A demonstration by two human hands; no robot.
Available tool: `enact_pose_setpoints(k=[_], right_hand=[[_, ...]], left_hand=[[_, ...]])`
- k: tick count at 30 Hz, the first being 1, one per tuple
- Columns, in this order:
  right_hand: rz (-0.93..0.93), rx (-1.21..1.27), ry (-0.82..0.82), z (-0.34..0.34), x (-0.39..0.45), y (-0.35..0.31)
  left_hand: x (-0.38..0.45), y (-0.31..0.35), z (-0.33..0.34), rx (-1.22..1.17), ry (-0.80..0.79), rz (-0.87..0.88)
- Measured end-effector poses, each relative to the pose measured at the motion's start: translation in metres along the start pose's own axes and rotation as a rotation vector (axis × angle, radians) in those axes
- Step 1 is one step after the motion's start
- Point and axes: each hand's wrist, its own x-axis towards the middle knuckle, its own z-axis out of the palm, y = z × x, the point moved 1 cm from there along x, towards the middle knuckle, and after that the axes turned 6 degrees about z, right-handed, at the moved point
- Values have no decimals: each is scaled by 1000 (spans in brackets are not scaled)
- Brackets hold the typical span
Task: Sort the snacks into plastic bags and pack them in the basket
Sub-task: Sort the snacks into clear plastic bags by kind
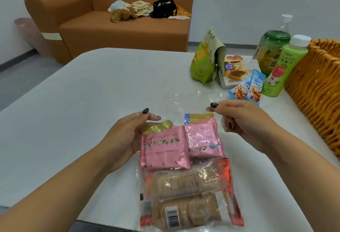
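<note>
Here, the clear plastic bag (184, 176) lay flat on the white worktop (92, 93) in the lower centre of the frame, already holding two pink snack packs (165, 150) side by side toward its open end and two sleeves of biscuits (182, 182) stacked below them. You should have judged it a light but awkward load: the film looked thin, limp and slippery, so it would sag wherever it was unsupported, and the biscuits inside would likely crack if squeezed or dropped. The safest hold seemed to be the loose film at the mouth, gathered above the pink packs, with a palm under the biscuit end when lifting. Your left hand (127, 136) sat at the bag's upper left edge, palm turned inward, thumb and fingers curled and pinching the film beside the left pink pack. Your right hand (239, 119) hovered at the bag's upper right corner, its grip drawn together with fingertips pinching a fold of the film just above the worktop. Both forearms reached in from the bottom corners. The wicker basket (316, 84) waited at the right edge, with a green pouch (202, 64), a snack box (239, 71), blue sachets (246, 88) and two bottles (277, 66) clustered beside it in the upper right, not yet bagged.
</note>
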Motion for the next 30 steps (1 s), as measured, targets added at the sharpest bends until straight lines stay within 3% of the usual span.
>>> enact_pose_setpoints(k=[6, 11, 13, 16, 21, 30], right_hand=[[73, 69, 48, -11, 1, 9], [99, 209, 21, -8, 2, 6], [107, 314, -4, -8, 0, 3], [80, 473, -38, -8, -7, -4], [25, 565, -42, -1, -22, -15], [19, 578, 91, 4, -47, -16]], left_hand=[[16, 9, -6, 416, -29, 106], [18, 25, -3, 543, 44, 184], [14, 32, -3, 494, 29, 141], [4, 41, 0, 239, -23, 45], [-12, 50, 0, -110, -62, -36], [-44, 57, 10, -125, 99, 57]])
